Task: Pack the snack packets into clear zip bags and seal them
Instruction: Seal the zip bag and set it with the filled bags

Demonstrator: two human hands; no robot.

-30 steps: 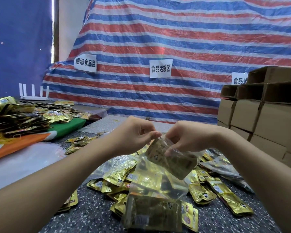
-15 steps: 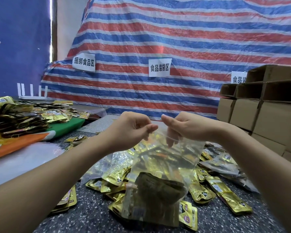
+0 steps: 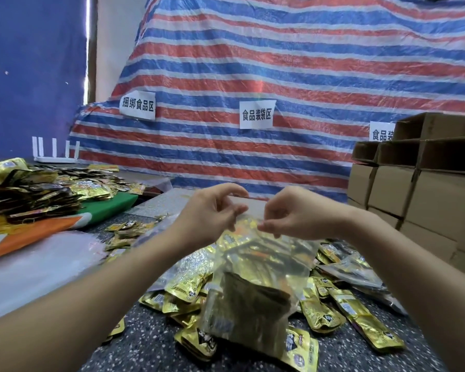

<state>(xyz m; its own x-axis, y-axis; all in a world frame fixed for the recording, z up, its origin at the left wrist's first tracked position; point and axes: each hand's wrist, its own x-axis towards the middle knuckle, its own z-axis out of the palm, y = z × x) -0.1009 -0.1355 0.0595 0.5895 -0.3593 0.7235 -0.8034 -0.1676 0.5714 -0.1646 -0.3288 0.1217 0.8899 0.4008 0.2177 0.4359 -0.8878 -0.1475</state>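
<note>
Since half a second ago I see the top of the clear zip bag (image 3: 255, 285) drawn flatter between the two hands, which have spread a little apart along its rim, and the dark packets inside now sit low in the bag, where a second ago one was still near the mouth. The bag is thin, glossy, crinkled plastic, roughly rectangular, hanging upright above the speckled dark tabletop (image 3: 151, 342) near its front middle, its lower end in front of the heap of snack packets (image 3: 333, 307). Those packets are flat gold foil pouches, shiny and creased, scattered loosely across the middle of the tabletop and toward its right side. My left hand (image 3: 212, 213) pinches the left end of the bag's top edge with thumb and curled fingers; my right hand (image 3: 293, 213) pinches the right end the same way, fingertips pointing down and inward, both wrists level and forearms reaching in from the lower corners. At the left edge a second pile of gold and dark packets (image 3: 38, 189) lies on a green and orange cloth (image 3: 65, 221). Plain brown cardboard boxes (image 3: 419, 200) stand stacked at the right edge, and a red, blue and white striped tarp (image 3: 279, 76) with paper signs (image 3: 257, 114) hangs behind.
</note>
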